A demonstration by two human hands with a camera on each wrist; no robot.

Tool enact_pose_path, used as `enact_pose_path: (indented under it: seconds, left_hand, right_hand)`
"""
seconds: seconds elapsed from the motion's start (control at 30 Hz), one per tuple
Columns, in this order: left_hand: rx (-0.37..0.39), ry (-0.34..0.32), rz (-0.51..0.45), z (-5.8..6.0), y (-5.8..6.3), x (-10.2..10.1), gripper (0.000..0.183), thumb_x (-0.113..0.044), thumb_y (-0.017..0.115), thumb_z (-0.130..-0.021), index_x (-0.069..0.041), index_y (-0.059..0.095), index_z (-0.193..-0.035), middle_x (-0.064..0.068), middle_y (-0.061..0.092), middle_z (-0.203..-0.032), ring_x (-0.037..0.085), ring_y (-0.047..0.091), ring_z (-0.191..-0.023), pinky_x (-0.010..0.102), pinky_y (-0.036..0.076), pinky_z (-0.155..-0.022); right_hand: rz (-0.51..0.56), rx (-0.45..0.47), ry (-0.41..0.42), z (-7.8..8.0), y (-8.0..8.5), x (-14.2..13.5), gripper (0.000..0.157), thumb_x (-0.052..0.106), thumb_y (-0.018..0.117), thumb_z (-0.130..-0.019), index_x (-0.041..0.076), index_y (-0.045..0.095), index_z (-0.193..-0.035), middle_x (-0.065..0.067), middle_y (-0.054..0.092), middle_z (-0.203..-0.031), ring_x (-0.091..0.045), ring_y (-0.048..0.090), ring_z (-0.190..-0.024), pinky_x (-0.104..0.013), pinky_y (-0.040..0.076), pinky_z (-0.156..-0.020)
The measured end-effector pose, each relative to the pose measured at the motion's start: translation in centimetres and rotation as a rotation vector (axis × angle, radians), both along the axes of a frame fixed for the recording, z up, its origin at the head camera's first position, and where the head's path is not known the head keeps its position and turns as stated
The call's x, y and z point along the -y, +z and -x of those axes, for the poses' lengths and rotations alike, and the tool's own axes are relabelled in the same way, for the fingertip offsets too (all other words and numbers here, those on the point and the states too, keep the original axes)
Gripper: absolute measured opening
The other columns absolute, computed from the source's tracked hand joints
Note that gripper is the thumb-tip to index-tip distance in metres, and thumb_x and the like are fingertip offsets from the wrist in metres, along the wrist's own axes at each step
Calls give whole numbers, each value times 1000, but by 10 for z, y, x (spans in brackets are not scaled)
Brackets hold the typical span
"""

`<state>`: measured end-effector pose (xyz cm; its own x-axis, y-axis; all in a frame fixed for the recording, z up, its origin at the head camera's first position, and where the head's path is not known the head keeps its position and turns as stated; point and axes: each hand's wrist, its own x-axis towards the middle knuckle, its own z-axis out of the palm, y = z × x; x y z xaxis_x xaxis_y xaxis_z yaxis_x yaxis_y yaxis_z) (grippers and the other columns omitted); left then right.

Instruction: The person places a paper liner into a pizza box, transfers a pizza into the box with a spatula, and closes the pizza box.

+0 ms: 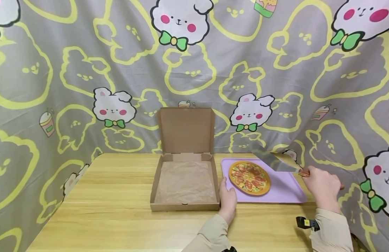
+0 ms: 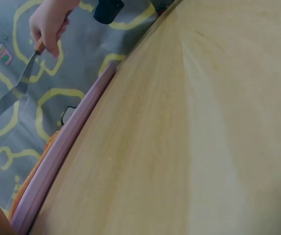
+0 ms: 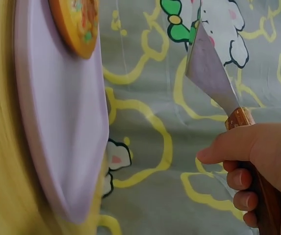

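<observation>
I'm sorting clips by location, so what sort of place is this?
Probably a staged tabletop setup rather than a working kitchen: a grey cartoon-print fabric curtain hangs behind a pale wood-grained table bearing an open brown cardboard box.

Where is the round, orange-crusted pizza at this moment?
In the head view, the round pizza lies on the left part of the rectangular lilac tray, near the person's left hand and right of the open brown cardboard box.
</observation>
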<state>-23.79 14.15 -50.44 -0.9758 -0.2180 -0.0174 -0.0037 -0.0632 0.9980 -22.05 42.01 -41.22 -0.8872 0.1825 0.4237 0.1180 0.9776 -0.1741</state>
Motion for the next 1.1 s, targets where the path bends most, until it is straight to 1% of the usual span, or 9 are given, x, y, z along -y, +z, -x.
enact_pose_path:
  seconds: [0.1,0.2,0.37,0.47,0.67,0.73,0.9,0.97,1.1]
  left_hand:
    - [-11,-3,13,-1,-2,0,61,14,43,-80,7,42,-141,29,40,-147,46,35,-138,57,28,-115]
    - [-21,7,28,-2,-3,1,66,19,39,-75,9,42,-140,29,40,-147,47,34,-139,57,26,-116]
    - [-28,25,60,-1,-4,2,70,23,36,-71,10,44,-139,29,43,-146,46,36,-138,56,28,-116]
    - [-25,28,60,0,-5,2,70,23,36,-71,10,44,-139,29,43,-145,46,36,-137,55,28,-116]
    - [-20,30,55,-2,-4,2,69,22,36,-71,11,44,-139,30,43,-145,47,36,-137,56,28,-115]
    - [-14,27,48,-3,-3,2,68,21,37,-72,11,44,-139,30,42,-146,47,36,-137,57,27,-115]
    - [2,26,30,-4,-1,3,65,18,39,-75,10,44,-139,30,42,-146,47,35,-138,57,27,-115]
    - [4,28,23,-3,0,3,64,17,40,-75,11,44,-139,30,42,-145,47,35,-137,57,28,-115]
    - [8,25,2,-2,1,4,63,16,42,-77,11,43,-139,30,42,-145,47,36,-137,57,28,-115]
  right_hand:
    - [-40,-48,20,3,5,-7,30,20,63,-85,10,47,-61,-13,51,-51,-37,47,-48,-48,28,-49]
    - [-80,-56,36,8,16,-13,26,16,67,-81,8,50,-63,-16,53,-53,-39,48,-49,-51,31,-49]
    - [-141,-76,84,16,34,-27,18,8,64,-78,6,53,-64,-18,58,-57,-40,51,-53,-55,31,-57]
    - [-197,-113,126,21,44,-35,19,6,64,-75,8,52,-61,-16,58,-56,-39,52,-52,-52,29,-57]
    - [-322,-85,192,26,62,-54,20,6,67,-71,9,51,-61,-11,54,-52,-33,48,-49,-47,29,-54]
    - [-356,-92,211,27,66,-60,19,6,67,-69,8,51,-61,-10,52,-52,-33,48,-50,-47,29,-54]
    - [-453,-208,286,32,71,-72,13,2,68,-62,2,55,-65,-12,53,-54,-34,49,-52,-50,32,-55]
    - [-508,-231,303,35,72,-75,13,3,68,-63,2,55,-64,-11,53,-53,-33,49,-53,-50,33,-55]
    - [-599,-166,321,42,74,-81,18,3,65,-69,10,51,-60,-5,53,-54,-29,49,-56,-46,33,-60]
